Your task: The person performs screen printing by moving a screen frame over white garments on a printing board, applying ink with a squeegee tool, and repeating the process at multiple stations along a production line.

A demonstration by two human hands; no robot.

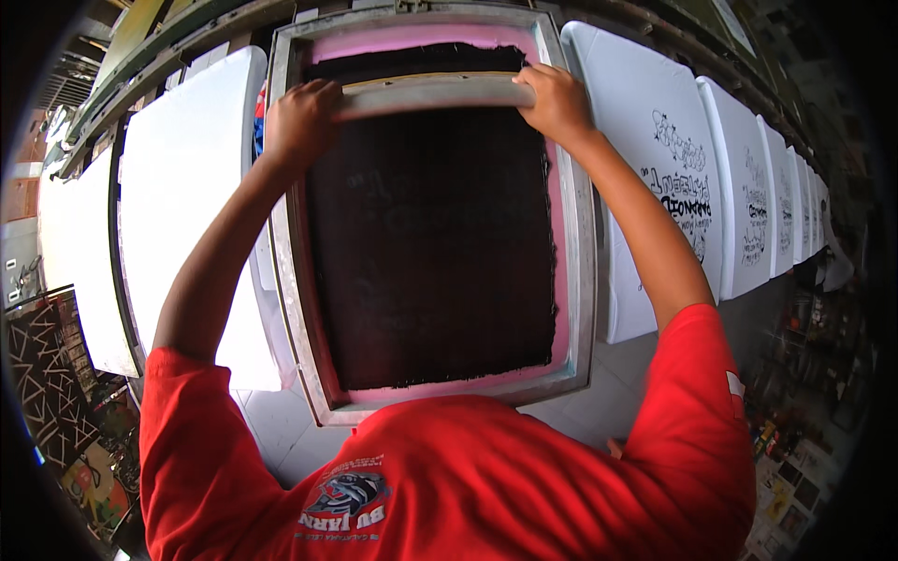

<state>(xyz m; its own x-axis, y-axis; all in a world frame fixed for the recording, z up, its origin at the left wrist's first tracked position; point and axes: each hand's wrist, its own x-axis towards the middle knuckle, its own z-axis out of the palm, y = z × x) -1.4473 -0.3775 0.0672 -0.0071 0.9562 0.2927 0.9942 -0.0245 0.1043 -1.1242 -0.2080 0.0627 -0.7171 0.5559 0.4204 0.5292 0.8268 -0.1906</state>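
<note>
In front of me lies a screen printing frame (582, 280) with a pale metal border and pink mesh edges. Black ink covers most of its mesh, and faint lettering shows through. A long squeegee (430, 96) spans the screen near its far end. My left hand (304, 122) is wrapped round the squeegee's left end. Its right end is gripped by my right hand (554, 101), with the fingers over the top. The blade's lower edge is hidden, so I cannot tell how firmly it presses on the mesh.
Right of the frame, a white printed shirt panel (645, 178) with black lettering leads a row of several similar ones. On the left lies a plain white panel (192, 206), with another pale board beyond. A dark rail runs along the far side. Light floor tiles (281, 421) show below.
</note>
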